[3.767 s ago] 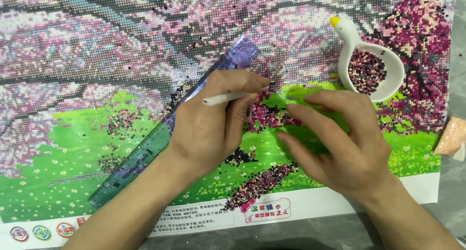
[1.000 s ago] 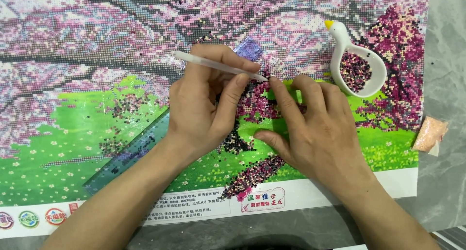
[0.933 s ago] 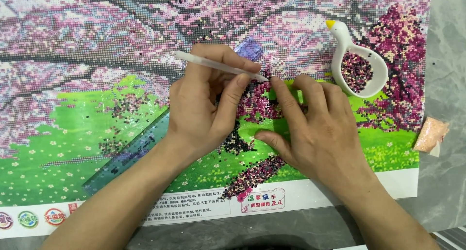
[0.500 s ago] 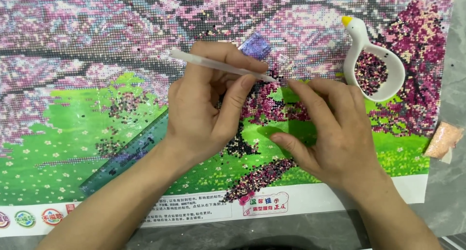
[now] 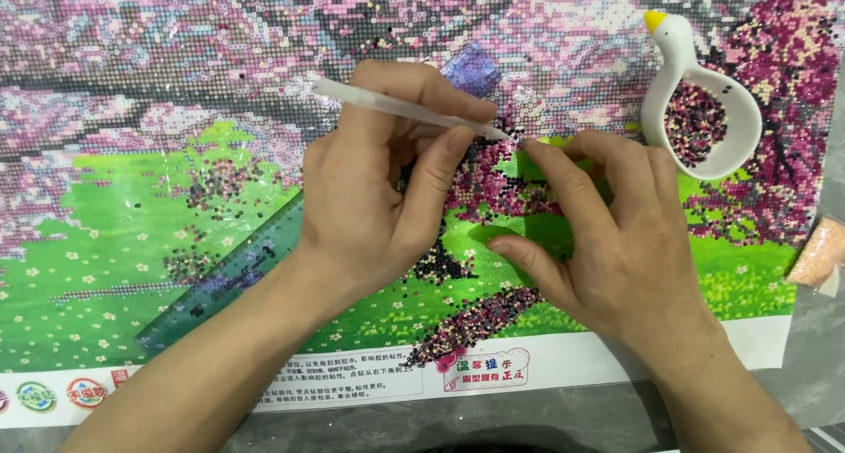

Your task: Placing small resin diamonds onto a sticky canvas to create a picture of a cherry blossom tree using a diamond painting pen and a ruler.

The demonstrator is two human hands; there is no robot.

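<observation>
Head view, steeply down, close over canvas (image 5: 132,242)

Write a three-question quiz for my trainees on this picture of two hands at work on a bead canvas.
1. True or false: the left hand holds the pen.
2. What is in the white dish? A) water B) beads C) paint
3. Fill in: the ruler lies partly under the ______ hand.

Key
1. True. The left hand grips the white pen, whose tip points at the canvas near the fingertips of the right hand.
2. B. The dish holds small dark and pink beads.
3. Left. The clear ruler runs slantwise beneath it, with one end showing above the fingers.
</observation>
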